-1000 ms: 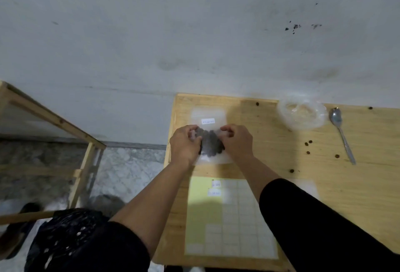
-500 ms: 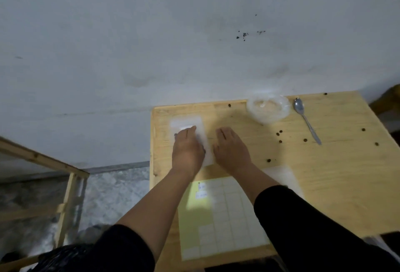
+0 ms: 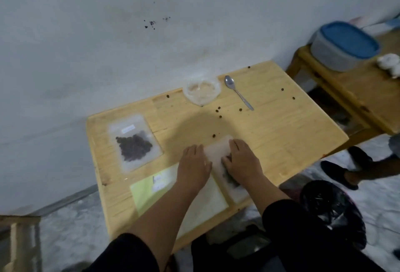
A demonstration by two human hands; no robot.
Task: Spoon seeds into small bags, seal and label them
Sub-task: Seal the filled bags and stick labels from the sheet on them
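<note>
Head camera looks down on a pale wooden table (image 3: 281, 133) set against a white wall. Both hands lie flat, fingers straight, on a small clear bag (image 3: 218, 152) near the table's front edge: the left hand (image 3: 193, 164) presses its left side, the right hand (image 3: 242, 161) covers dark seeds inside it. A sealed bag (image 3: 135, 142) with a white label and a dark heap of seeds lies well apart, toward the left. A yellow-green label sheet (image 3: 149, 189) sits under the left forearm. Farther back stand a clear plastic bowl (image 3: 201, 90) and a metal spoon (image 3: 237, 91), loose seeds (image 3: 218, 110) scattered nearby.
</note>
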